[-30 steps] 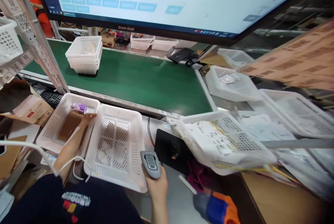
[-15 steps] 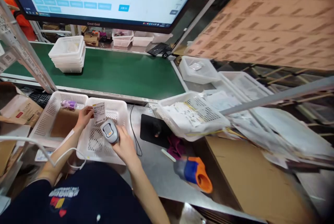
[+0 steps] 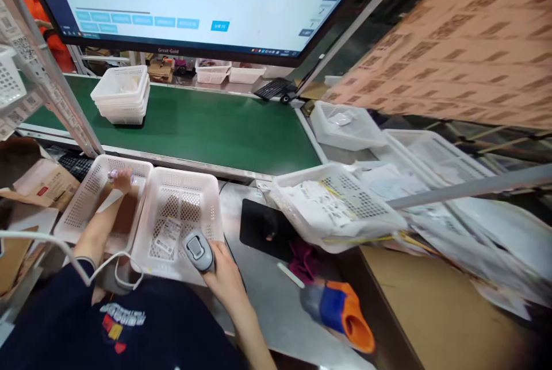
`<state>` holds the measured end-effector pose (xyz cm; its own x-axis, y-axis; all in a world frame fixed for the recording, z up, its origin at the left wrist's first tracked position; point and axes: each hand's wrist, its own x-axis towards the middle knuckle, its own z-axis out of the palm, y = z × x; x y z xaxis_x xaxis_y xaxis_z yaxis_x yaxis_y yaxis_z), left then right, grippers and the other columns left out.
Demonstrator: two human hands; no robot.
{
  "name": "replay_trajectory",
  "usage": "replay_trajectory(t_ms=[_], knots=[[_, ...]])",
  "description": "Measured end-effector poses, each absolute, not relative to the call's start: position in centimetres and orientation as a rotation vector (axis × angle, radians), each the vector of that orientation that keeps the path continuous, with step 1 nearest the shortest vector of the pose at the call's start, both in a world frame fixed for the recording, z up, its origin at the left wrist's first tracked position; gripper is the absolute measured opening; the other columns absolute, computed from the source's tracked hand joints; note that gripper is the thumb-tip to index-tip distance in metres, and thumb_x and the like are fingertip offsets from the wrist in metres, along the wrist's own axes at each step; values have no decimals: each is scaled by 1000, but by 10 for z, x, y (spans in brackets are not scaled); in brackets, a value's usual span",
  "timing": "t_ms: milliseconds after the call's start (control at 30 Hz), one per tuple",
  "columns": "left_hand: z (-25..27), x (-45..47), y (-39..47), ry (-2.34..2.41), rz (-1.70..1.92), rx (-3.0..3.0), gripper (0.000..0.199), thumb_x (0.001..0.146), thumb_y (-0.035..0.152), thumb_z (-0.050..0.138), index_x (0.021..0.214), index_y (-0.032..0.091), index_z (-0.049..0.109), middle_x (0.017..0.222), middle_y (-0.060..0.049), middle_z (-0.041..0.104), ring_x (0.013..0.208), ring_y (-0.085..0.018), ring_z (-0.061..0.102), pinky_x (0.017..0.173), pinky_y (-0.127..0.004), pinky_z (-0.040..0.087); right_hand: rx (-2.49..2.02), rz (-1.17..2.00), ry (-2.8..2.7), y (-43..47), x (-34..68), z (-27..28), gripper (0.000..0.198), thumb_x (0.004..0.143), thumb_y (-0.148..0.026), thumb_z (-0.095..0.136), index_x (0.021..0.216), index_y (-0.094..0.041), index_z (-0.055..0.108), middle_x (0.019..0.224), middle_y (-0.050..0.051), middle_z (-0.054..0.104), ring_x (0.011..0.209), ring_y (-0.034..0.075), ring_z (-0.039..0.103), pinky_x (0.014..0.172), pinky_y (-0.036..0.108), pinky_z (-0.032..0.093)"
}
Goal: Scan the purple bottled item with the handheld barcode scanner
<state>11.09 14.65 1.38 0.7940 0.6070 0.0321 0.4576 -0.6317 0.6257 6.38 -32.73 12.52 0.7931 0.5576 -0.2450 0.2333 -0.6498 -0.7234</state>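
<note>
Now the label (image 3: 167,236) lies in the basket (image 3: 211,186), left hand (image 3: 122,179) away.

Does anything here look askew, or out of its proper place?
Yes. The white perforated plastic basket full of papers sits tilted, overhanging the black mouse pad. To its right, loose white sheets spread in an untidy pile. The white label lies askew in the middle basket.
</note>
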Motion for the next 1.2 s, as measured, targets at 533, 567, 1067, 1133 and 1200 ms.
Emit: replay_trajectory(t_ms=[533, 567, 1067, 1133, 1200], knots=[[6, 72, 136, 467, 904, 2319, 75, 87, 56, 89, 143, 18, 56, 140, -22, 67, 135, -41, 68, 118, -65, 59, -2176, 587, -699, -280, 77, 138, 67, 84, -8, 68, 150, -18, 66, 141, 16, 67, 126, 37, 73, 109, 52, 62], [11, 72, 126, 416, 947, 2309, 76, 89, 57, 89, 146, 18, 57, 142, -22, 68, 135, -40, 68, 119, -63, 60, -2159, 570, -730, -274, 80, 143, 69, 84, -9, 69, 153, -18, 65, 141, 16, 67, 127, 37, 72, 109, 53, 62], [51, 83, 8, -100, 1308, 2346, 71, 100, 50, 85, 159, 19, 58, 148, -23, 71, 136, -40, 74, 115, -63, 65, -1959, 188, -875, -284, 88, 166, 65, 88, -22, 70, 153, -16, 63, 126, 16, 74, 117, 34, 75, 97, 46, 66], [50, 80, 2, -99, 1285, 2333, 71, 100, 49, 86, 158, 20, 59, 147, -22, 71, 136, -40, 74, 117, -63, 64, -1950, 179, -843, -297, 81, 161, 58, 90, -25, 72, 147, -17, 66, 121, 14, 75, 111, 33, 77, 92, 43, 66], [47, 78, -3, -104, 1255, 2320, 71, 98, 46, 89, 157, 19, 60, 147, -22, 72, 136, -41, 74, 119, -64, 62, -1941, 168, -824, -307, 73, 158, 54, 90, -26, 72, 143, -18, 67, 119, 13, 76, 108, 32, 78, 91, 42, 67]])
